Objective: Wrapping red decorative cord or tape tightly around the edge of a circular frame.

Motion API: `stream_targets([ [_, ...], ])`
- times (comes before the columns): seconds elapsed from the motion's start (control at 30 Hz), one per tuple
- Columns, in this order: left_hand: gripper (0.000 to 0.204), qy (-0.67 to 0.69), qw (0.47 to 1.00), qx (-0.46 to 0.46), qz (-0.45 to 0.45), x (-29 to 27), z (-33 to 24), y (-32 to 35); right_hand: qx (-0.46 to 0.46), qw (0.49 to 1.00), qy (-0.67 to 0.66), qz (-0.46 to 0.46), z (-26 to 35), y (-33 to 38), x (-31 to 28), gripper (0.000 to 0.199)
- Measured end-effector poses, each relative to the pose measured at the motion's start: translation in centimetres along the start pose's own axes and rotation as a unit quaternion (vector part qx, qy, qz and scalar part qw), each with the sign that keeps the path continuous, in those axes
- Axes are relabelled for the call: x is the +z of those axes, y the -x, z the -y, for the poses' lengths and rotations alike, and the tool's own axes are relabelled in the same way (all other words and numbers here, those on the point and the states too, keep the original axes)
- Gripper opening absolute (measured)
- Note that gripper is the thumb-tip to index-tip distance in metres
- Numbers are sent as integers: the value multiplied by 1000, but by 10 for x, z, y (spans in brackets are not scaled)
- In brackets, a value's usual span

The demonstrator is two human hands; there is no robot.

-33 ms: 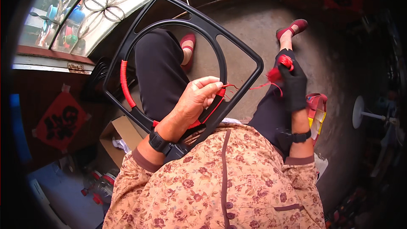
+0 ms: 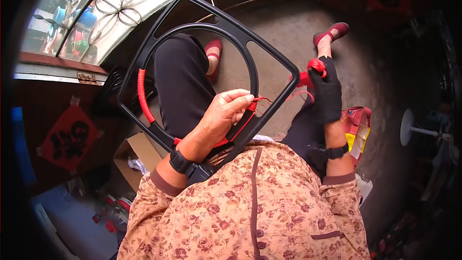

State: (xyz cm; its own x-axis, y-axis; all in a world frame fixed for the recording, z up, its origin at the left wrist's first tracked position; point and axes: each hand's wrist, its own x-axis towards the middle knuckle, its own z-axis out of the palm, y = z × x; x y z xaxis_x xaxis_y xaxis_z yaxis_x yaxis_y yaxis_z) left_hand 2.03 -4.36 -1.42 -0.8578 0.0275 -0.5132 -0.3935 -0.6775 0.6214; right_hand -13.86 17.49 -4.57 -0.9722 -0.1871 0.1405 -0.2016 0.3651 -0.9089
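Note:
A black frame (image 2: 236, 30) with a round ring inside its angular outer bar lies tilted over my lap. Red cord wraps the ring's left side in a tight coil (image 2: 143, 96); a short red wrapping (image 2: 252, 106) also shows on its right side. My bare left hand (image 2: 224, 115) pinches the ring just above that short wrapping, thumb and fingers closed on frame and cord. My right hand (image 2: 328, 96), in a black glove, is closed around a red cord bundle (image 2: 316, 65) right of the frame. A loose strand (image 2: 303, 91) runs between them, partly blurred.
An open cardboard box (image 2: 143, 150) stands left of my lap, with plastic bottles (image 2: 115, 212) behind it. Beside my right leg is a red and yellow bag (image 2: 357, 125). A window (image 2: 110, 14) fills the upper left; a white round-ended object (image 2: 407, 127) stands far right.
My right hand has moved left and slightly up with the red cord bundle, toward the frame's outer corner. The strand hangs slacker. My left hand keeps its pinch, and the frame barely shifts.

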Motion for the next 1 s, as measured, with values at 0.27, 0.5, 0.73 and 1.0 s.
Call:
stream_targets([
  [0.27, 15, -62, 998, -19, 23, 11, 1, 4, 283, 698, -569, 331, 47, 13, 95, 35],
  [0.5, 30, -84, 996, 19, 33, -5, 6, 2, 284, 492, -677, 469, 61, 8, 88, 50],
  [0.73, 16, -96, 991, 89, 18, 8, 3, 6, 170, 761, -494, 384, 36, 3, 61, 46],
  [1.0, 15, -91, 994, 62, -9, -3, -2, 7, 301, 728, -612, -73, -25, 21, -56, 37],
])
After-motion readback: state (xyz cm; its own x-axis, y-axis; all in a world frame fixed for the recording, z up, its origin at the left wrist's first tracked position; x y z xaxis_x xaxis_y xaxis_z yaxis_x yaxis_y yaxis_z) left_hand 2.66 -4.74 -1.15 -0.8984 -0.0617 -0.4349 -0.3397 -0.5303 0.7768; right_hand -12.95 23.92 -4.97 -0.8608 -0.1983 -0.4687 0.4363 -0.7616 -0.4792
